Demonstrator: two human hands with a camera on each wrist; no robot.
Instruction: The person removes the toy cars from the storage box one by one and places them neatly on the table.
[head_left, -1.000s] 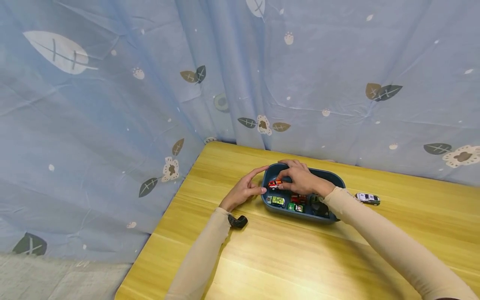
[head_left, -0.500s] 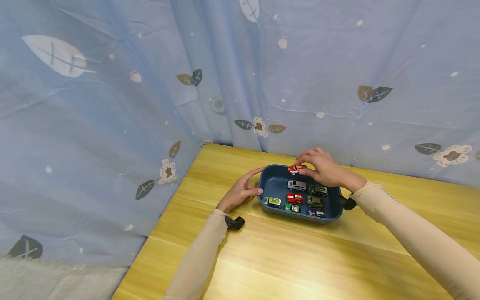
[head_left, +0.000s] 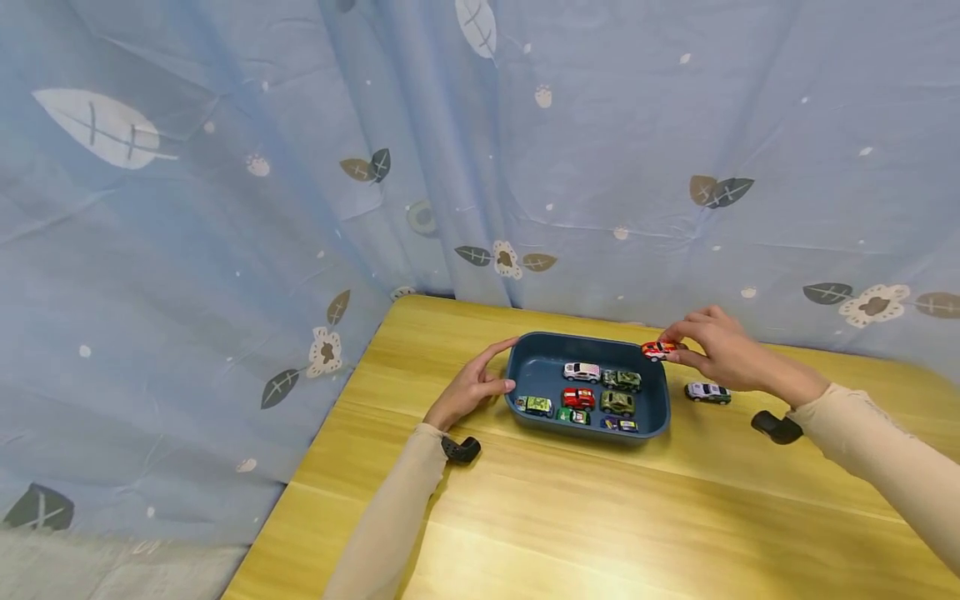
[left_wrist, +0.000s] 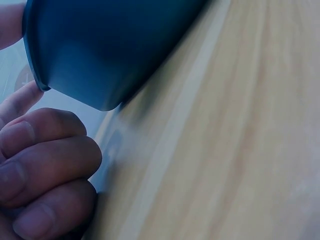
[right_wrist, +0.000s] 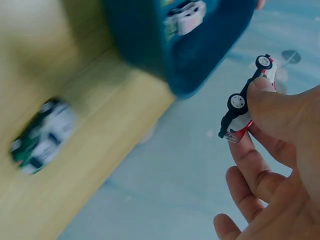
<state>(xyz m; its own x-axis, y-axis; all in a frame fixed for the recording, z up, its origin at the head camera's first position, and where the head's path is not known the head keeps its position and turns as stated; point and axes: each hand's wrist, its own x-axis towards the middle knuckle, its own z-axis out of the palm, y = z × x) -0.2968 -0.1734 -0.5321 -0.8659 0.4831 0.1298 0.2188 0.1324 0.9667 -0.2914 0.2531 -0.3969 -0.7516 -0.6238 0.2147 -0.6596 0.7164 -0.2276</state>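
A red, orange and white toy car [head_left: 657, 350] is pinched between the thumb and fingers of my right hand [head_left: 720, 354], at the right end of a dark blue plastic bin [head_left: 542, 340]. In the right wrist view this toy car [right_wrist: 237, 102] shows its black underside and wheels, raised beside the bin. My left hand [head_left: 468, 387] holds the bin's left end, thumb and index fingertip at the rim; its other fingers [left_wrist: 55, 155] are curled. Inside the bin are several toy cars, among them a white one [head_left: 582, 372], a red one [head_left: 578, 398] and a camouflage-green one [head_left: 617, 403].
A white and dark toy car [head_left: 707, 392] lies on the wooden table [head_left: 570, 517] to the right of the bin, below my right hand. A blue patterned curtain [head_left: 600, 167] hangs behind and to the left of the table.
My right hand has lifted the red and orange toy car out of the bin's left part and carried it right, to the bin's right end. My left hand has stayed on the bin.
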